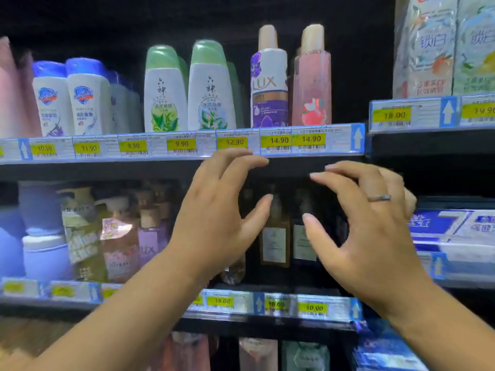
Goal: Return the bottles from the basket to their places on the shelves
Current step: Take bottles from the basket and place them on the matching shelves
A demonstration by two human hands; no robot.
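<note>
My left hand (214, 218) and my right hand (367, 228) are raised in front of the middle shelf, fingers spread, with nothing in them. Between them, further back on that shelf, stand two dark amber bottles (274, 236) with pale labels; the hands do not touch them. On the upper shelf stand a purple-and-white LUX bottle (269, 84) and a pink bottle (312, 84) with beige caps. Left of them are two white bottles with green caps (211, 89). The basket is out of view.
The upper shelf edge (337, 140) carries yellow price tags. White bottles with blue caps (88, 100) stand at upper left. Pump bottles (117, 236) fill the middle shelf's left side. Toothpaste boxes (439, 46) occupy the right-hand shelves. More bottles (257, 354) stand on the bottom shelf.
</note>
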